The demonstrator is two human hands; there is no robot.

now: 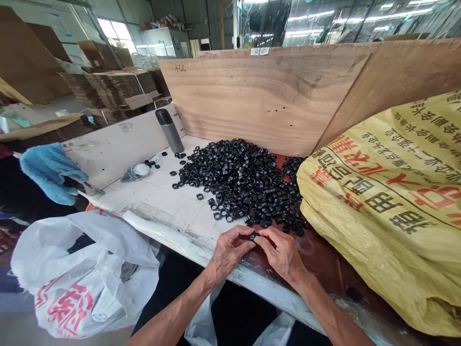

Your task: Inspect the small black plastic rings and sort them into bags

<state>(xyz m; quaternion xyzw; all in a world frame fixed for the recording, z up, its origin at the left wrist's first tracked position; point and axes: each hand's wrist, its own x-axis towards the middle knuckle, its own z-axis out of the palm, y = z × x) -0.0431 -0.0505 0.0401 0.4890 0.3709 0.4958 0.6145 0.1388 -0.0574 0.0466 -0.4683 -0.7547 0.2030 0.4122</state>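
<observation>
Between my two hands, just above the table's front edge, is a small black ring-like part (253,236). My left hand (230,247) pinches it from the left with thumb and forefinger. From the other side, my right hand (281,251) grips it the same way, so the fingertips nearly meet and cover much of it. Right behind my fingers spreads a heap of black plastic rings (241,178); several loose ones lie at its left and front edges.
A bulging yellow woven sack (360,230) stands on the right. A grey bottle (170,132) with a black lid stands at the back left, near a small clear bag (135,172). Wooden boards (266,96) wall the back. A white bag (90,274) hangs lower left, below a blue cloth (50,170).
</observation>
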